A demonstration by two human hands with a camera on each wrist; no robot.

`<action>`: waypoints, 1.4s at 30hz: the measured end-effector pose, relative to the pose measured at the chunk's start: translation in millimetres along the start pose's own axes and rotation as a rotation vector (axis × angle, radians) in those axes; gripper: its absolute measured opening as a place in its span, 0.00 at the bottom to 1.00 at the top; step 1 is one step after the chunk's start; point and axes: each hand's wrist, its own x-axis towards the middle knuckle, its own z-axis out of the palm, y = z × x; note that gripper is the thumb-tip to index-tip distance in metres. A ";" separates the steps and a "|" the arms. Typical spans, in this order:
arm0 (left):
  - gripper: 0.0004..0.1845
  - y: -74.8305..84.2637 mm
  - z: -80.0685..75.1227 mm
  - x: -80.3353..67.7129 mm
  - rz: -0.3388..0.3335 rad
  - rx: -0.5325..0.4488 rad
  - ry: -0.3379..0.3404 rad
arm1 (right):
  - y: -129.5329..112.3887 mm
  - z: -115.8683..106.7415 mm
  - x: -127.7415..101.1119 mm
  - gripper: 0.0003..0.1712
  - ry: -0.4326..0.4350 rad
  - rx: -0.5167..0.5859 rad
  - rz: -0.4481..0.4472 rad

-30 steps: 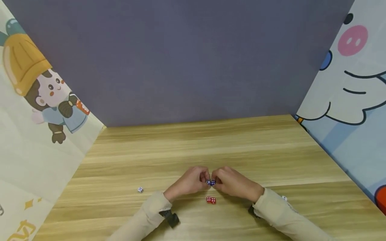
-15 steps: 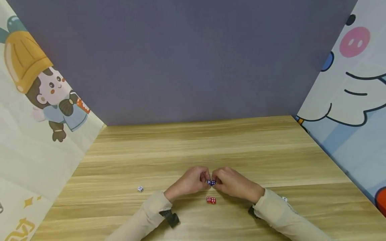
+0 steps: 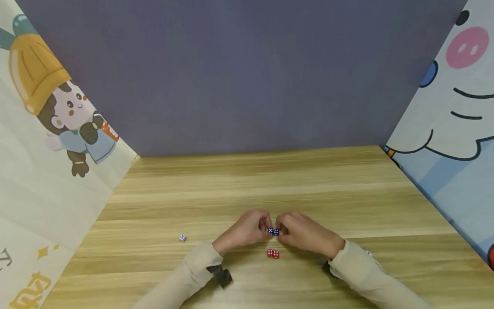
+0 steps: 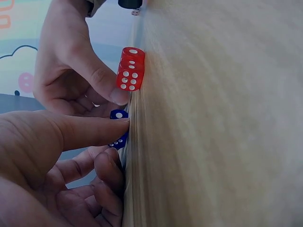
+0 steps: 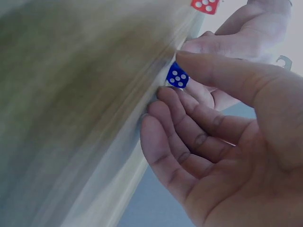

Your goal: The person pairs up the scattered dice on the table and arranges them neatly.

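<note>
A wooden table holds some tiny dice. Toward the left edge of the table, a white die sits alone, well apart from the hands.

Next comes the left hand, near the front edge and about the middle of the table. Its fingers are curled, and its thumb and fingers pinch the blue dice from the left side. In the left wrist view, the fingertips rest on the wood.

The blue dice sit between the two hands, on the table. They are two small blue cubes with white dots, side by side and touching.

Just in front of them, closer to the front edge, two red dice lie side by side and touching. No hand touches them.

The right hand pinches the blue dice from the right side, with its fingers curled and its thumb near the left thumb.
</note>
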 end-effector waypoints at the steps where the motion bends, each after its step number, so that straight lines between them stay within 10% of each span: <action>1: 0.10 -0.1 0.0 0.2 -0.002 0.000 0.001 | -0.2 -1.0 0.1 0.05 -0.002 -0.007 -0.002; 12: 0.10 0.3 -0.7 -2.2 -0.012 0.005 -0.001 | -5.1 -11.1 -6.0 0.05 0.026 -0.044 0.019; 42: 0.10 0.1 0.5 -3.8 -0.024 -0.028 -0.023 | 27.6 -52.7 -119.8 0.09 0.160 -0.052 0.343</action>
